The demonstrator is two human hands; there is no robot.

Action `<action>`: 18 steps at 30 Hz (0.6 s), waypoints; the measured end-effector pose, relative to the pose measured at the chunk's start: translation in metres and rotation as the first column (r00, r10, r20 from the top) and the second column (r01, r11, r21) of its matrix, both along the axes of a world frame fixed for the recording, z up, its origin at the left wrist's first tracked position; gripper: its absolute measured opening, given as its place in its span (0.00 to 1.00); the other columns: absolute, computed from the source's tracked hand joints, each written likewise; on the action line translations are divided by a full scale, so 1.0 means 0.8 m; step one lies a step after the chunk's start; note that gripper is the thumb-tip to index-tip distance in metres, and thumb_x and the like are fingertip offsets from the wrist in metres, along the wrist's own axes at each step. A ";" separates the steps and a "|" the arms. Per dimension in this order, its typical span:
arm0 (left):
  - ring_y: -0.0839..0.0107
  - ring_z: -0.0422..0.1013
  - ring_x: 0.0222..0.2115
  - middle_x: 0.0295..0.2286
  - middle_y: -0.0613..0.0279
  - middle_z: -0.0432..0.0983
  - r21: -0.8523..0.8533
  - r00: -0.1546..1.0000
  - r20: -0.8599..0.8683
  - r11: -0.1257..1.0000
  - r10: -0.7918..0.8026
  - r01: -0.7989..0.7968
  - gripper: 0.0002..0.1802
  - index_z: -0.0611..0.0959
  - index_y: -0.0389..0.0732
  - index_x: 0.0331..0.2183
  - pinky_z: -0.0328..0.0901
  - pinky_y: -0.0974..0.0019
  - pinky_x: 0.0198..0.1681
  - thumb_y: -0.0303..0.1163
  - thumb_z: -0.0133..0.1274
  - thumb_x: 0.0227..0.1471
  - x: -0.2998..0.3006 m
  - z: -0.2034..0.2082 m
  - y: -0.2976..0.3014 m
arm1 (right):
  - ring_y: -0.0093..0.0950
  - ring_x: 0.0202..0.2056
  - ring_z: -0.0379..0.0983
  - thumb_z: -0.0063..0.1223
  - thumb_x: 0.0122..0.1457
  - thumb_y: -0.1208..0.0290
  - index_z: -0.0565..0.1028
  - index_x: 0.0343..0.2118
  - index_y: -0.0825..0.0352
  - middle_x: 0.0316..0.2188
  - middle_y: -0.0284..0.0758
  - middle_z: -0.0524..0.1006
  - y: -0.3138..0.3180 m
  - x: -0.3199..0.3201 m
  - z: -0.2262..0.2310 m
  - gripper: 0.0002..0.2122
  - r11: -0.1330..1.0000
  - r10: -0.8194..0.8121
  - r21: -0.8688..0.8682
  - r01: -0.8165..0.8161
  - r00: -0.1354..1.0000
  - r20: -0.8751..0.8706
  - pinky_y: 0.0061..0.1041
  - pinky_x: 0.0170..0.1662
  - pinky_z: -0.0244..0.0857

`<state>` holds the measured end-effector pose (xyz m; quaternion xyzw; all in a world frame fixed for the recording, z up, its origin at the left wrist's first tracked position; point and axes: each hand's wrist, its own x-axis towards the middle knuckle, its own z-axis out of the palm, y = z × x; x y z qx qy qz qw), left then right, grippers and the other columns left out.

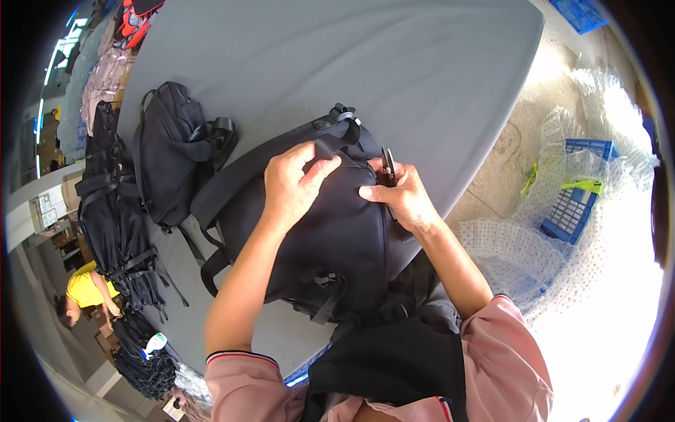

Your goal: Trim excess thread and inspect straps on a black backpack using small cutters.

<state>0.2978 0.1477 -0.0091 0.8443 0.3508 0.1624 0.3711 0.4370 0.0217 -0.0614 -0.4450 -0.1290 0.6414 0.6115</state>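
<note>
A black backpack (320,239) lies in front of me on the grey-covered table. My left hand (290,184) is closed, pinching a black webbing strap (325,148) near the bag's far end between thumb and fingers. Dark thread snips (388,167) are tucked in my right hand (402,197), blades pointing away from me. The thumb and fingers of that hand also touch the bag's right edge near a seam. Whether a loose thread is there is too small to tell.
Another black bag (169,155) stands on the table to the left, with more black bags (116,211) piled beyond. A person in a yellow top (88,287) is at the far left. Blue crates (571,211) and clear bubble wrap (506,246) lie on the floor at right.
</note>
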 end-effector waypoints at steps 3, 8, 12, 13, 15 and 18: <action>0.76 0.61 0.13 0.10 0.62 0.64 -0.215 0.988 -0.022 0.965 0.152 -0.153 0.16 0.76 0.35 0.23 0.56 0.70 0.19 0.39 0.55 0.49 0.008 0.010 -0.017 | 0.20 0.30 0.73 0.65 0.42 0.80 0.74 0.36 0.69 0.29 0.30 0.77 -0.008 0.000 -0.007 0.16 0.996 0.037 0.086 -0.003 0.917 -0.397 0.19 0.37 0.69; 0.83 0.56 0.16 0.14 0.71 0.62 -0.528 0.952 -0.026 0.805 0.304 -0.272 0.14 0.76 0.35 0.25 0.54 0.73 0.19 0.37 0.54 0.51 0.019 0.037 -0.040 | 0.18 0.30 0.72 0.65 0.42 0.80 0.74 0.36 0.67 0.27 0.27 0.76 -0.017 0.011 -0.008 0.16 0.985 0.133 0.160 -0.071 0.896 -0.424 0.17 0.35 0.67; 0.84 0.53 0.17 0.14 0.71 0.59 -0.403 0.949 0.001 0.868 0.315 -0.288 0.15 0.75 0.33 0.24 0.52 0.75 0.19 0.36 0.54 0.52 0.014 0.032 -0.045 | 0.14 0.25 0.66 0.63 0.48 0.71 0.75 0.36 0.68 0.23 0.24 0.72 -0.018 0.025 0.024 0.13 0.989 0.147 0.004 -0.149 0.976 -0.162 0.13 0.27 0.59; 0.84 0.53 0.17 0.14 0.71 0.59 -0.404 0.951 0.003 0.870 0.310 -0.283 0.15 0.75 0.33 0.24 0.52 0.75 0.19 0.36 0.54 0.52 0.015 0.033 -0.046 | 0.13 0.22 0.63 0.61 0.50 0.67 0.75 0.37 0.70 0.22 0.25 0.71 -0.018 0.028 0.031 0.14 0.988 0.141 -0.042 -0.147 0.984 -0.111 0.13 0.22 0.56; 0.83 0.51 0.17 0.13 0.70 0.56 -0.352 0.949 0.012 0.889 0.316 -0.292 0.19 0.69 0.33 0.20 0.50 0.74 0.18 0.37 0.55 0.51 0.016 0.036 -0.048 | 0.12 0.21 0.60 0.59 0.52 0.63 0.75 0.34 0.68 0.21 0.22 0.68 -0.018 0.030 0.039 0.13 0.988 0.155 -0.020 -0.156 0.987 -0.044 0.12 0.22 0.51; 0.83 0.49 0.17 0.13 0.69 0.53 -0.311 0.944 0.034 0.901 0.328 -0.302 0.23 0.63 0.34 0.17 0.48 0.73 0.17 0.36 0.56 0.51 0.011 0.029 -0.050 | 0.10 0.19 0.56 0.54 0.56 0.59 0.76 0.30 0.67 0.18 0.20 0.66 -0.019 0.025 0.035 0.13 0.990 0.140 0.004 -0.140 0.990 0.011 0.13 0.20 0.46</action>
